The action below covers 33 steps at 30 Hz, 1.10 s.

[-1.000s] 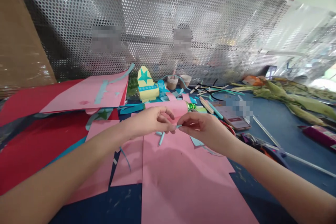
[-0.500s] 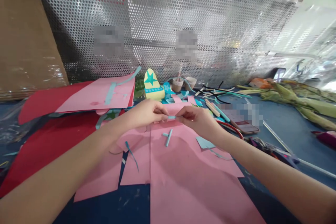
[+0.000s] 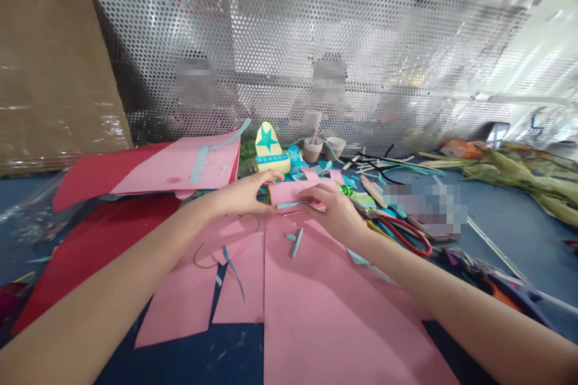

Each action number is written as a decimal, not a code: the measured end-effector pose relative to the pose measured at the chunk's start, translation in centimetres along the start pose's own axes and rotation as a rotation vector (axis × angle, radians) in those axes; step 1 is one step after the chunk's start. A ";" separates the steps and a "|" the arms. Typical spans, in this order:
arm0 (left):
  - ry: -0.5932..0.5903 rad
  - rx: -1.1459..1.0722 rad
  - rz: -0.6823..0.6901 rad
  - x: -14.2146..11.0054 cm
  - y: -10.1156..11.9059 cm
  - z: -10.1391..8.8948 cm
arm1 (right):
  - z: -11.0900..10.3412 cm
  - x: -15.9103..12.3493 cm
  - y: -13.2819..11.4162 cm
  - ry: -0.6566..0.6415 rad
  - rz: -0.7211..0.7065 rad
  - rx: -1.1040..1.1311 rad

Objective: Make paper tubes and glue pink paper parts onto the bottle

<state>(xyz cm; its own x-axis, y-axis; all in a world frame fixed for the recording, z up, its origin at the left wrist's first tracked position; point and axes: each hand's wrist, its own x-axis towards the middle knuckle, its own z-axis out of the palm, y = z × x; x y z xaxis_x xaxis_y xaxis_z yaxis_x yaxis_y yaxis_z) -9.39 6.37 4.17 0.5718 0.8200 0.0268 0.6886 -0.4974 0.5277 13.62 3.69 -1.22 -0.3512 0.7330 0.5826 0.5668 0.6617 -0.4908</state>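
A pink paper-wrapped bottle (image 3: 285, 192) lies sideways between my hands, a green neck (image 3: 345, 190) showing at its right end. Along the near side of the wrap runs a light blue strip (image 3: 291, 205). My left hand (image 3: 246, 192) curves its thumb and fingers round the left end. My right hand (image 3: 332, 207) grips the wrap from the right, fingertips on the pink paper close to the blue strip. Below them, a rolled light blue paper tube (image 3: 297, 243) and a small blue scrap (image 3: 290, 236) rest on a large pink sheet (image 3: 325, 307).
Red-handled scissors (image 3: 409, 237) and a glue gun (image 3: 487, 280) lie to the right. Behind stand a yellow paper figure with a blue star (image 3: 267, 139) and two small cups (image 3: 312, 149). Red paper (image 3: 99, 252) spreads leftward; corn husks (image 3: 515, 177) are at far right.
The small light blue strip pinched between both hands is now against the pink wrap. My hands have moved onto the wrapped bottle, and the left hand has opened wider round its end.
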 end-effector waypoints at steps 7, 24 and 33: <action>0.014 -0.130 0.011 0.5 -1.9 0.2 | 0.7 1.0 0.4 0.006 -0.075 -0.037; 0.026 -0.257 -0.012 0.8 -2.0 0.8 | 1.3 1.1 1.0 0.011 -0.154 -0.070; 0.026 -0.242 -0.019 0.8 -2.0 0.9 | 1.1 0.9 1.2 -0.010 -0.162 -0.077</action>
<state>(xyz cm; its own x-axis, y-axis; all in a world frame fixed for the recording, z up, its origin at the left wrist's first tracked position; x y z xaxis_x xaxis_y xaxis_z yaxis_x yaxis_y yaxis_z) -9.92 7.79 2.32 0.5463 0.8369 0.0351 0.5700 -0.4021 0.7165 13.12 5.32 -1.99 -0.4497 0.6194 0.6436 0.5573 0.7577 -0.3398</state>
